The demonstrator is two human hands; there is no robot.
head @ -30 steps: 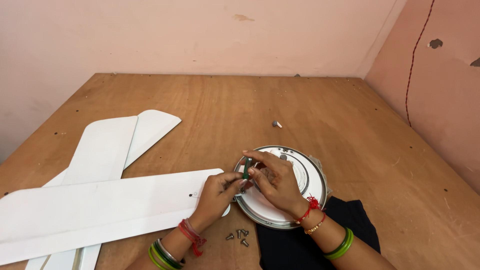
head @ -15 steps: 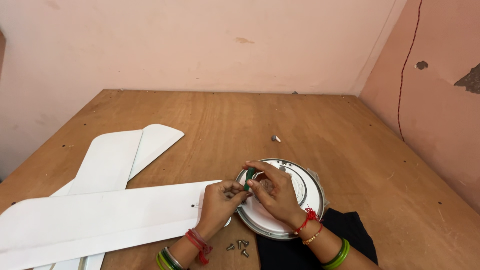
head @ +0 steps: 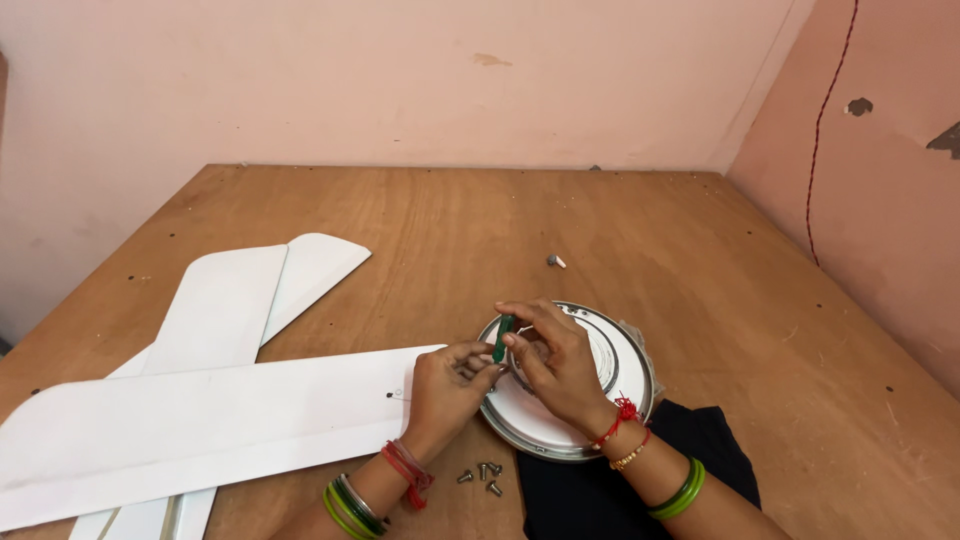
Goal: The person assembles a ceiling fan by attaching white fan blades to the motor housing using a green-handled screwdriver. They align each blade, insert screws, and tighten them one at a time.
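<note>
Left hand [head: 447, 385] palm down, fingers curled, fingertips meeting right hand [head: 550, 362]. Right hand arched, thumb and forefinger pinched in tight grip. Both forearms angle inward, bangled wrists low.

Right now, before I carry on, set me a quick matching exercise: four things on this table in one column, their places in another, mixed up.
Things:
1. green screwdriver
2. loose screws
3. fan blades
4. small grey piece

Places:
A. alone on the bare wood beyond the round motor
B. on the table's left side
C. between the two wrists
D. in the right hand

Pairs: 1-D, 2-C, 3-B, 4-A
</note>
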